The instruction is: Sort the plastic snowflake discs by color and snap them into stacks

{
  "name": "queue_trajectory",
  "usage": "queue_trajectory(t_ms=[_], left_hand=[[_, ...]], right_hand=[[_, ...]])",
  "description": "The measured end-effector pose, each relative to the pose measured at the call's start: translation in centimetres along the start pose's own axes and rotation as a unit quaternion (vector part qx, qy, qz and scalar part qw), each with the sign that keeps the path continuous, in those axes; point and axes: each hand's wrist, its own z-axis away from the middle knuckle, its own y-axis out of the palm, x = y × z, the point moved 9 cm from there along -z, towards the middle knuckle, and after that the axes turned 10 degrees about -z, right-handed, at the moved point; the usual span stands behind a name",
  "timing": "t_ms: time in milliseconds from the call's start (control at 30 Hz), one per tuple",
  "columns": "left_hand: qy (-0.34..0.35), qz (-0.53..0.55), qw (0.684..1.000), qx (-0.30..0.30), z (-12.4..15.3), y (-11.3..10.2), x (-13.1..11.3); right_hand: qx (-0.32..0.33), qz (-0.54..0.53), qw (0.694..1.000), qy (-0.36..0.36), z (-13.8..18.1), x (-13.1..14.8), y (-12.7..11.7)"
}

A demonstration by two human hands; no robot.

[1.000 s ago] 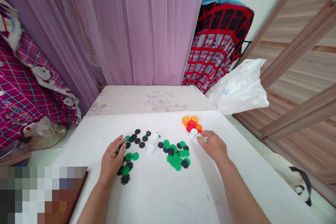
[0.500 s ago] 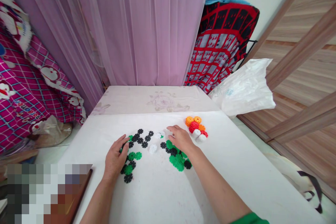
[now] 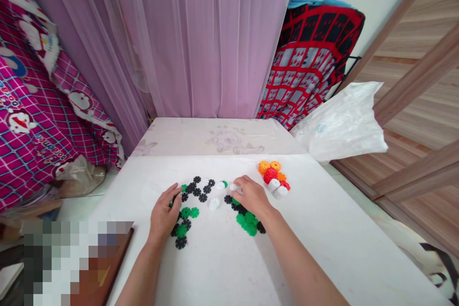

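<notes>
Black snowflake discs (image 3: 197,192), notched plastic building pieces, lie scattered on the white-covered table. My left hand (image 3: 165,213) rests at the left of them, fingers apart, partly covering some black and green discs. Nearby lie green discs (image 3: 186,212). On the right, my right hand (image 3: 253,197) reaches over a pile of green discs (image 3: 247,224) and black ones, which it partly hides. Its thumb and fingers are closed on a white snowflake disc (image 3: 234,188). A small stack of white discs (image 3: 214,203) sits between my hands.
Orange, red and white disc stacks (image 3: 271,175) stand right of my right hand. A white plastic bag (image 3: 344,124) hangs over the table's right side. Purple curtains (image 3: 208,43) rise behind the table. A brown object (image 3: 103,267), partly pixelated, is at the lower left.
My right hand has lowered slightly, and its outstretched fingers have bent onto a white disc. The left hand stays by the black and green discs. The whole view has shifted a little.
</notes>
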Motion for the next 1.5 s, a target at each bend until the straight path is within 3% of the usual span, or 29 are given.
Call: queue_trajectory(t_ms=[100,267,367,533,1000,1133,1233,1300,1367,1500], left_hand=[[0.009,-0.005,1.000,0.002,0.0,0.0,-0.2],[0.016,-0.005,1.000,0.005,-0.1,-0.1,-0.4],[0.015,-0.005,1.000,0.006,-0.2,-0.1,-0.3],[0.004,-0.006,1.000,0.003,-0.1,-0.1,-0.1],[0.013,-0.005,1.000,0.004,-0.1,-0.1,-0.2],[0.004,-0.007,1.000,-0.001,-0.1,0.0,0.0],[0.001,-0.007,1.000,0.008,-0.1,0.1,0.0],[0.000,-0.005,1.000,0.012,-0.1,0.1,0.0],[0.000,-0.002,1.000,0.013,-0.1,0.1,0.0],[-0.002,0.003,1.000,0.009,-0.1,0.0,0.0]], right_hand=[[-0.059,-0.018,0.998,0.026,3.1,-2.3,-2.6],[-0.178,0.007,0.976,0.121,6.7,-8.8,-8.7],[-0.190,0.028,0.967,0.168,7.0,-11.7,-10.6],[-0.151,0.052,0.969,0.190,6.2,-13.3,-10.2],[-0.115,0.082,0.970,0.199,5.9,-13.4,-9.6],[-0.144,0.074,0.969,0.185,6.3,-12.6,-10.5],[-0.171,0.039,0.976,0.132,5.8,-10.3,-10.3],[-0.147,0.008,0.986,0.074,4.6,-7.6,-8.6],[-0.082,-0.020,0.996,0.022,3.0,-4.5,-5.7],[-0.002,-0.032,0.998,-0.054,-0.4,1.1,-0.6]])
